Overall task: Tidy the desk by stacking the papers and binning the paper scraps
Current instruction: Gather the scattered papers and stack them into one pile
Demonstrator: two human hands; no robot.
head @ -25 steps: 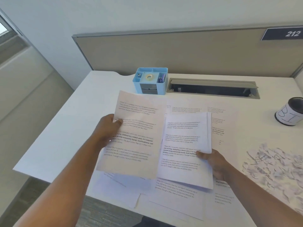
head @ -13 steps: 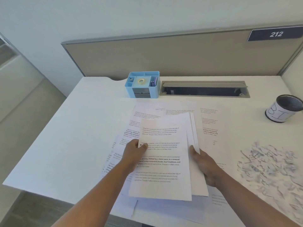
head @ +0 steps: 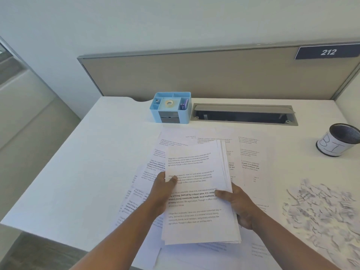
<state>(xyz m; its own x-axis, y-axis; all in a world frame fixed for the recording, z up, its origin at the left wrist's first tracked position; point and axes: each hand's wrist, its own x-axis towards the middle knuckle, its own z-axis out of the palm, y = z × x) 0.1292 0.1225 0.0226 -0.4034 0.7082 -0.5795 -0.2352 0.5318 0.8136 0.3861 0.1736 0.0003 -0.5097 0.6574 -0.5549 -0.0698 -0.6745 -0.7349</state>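
A big white desk (head: pixel 81 172) fills the middle of the frame. Loose papers (head: pixel 251 158) lie spread on it in the middle. A heap of scraps (head: pixel 321 211) sits at the lower right. A stack (head: pixel 196 191) of papers is held up in the lower middle. The left hand (head: pixel 161 190) pinches its left edge, thumb on top. The right hand (head: pixel 239 207) grips its right edge. A blue box (head: pixel 171 108) sits at the upper middle, and a small bin (head: pixel 337 140) at the right edge.
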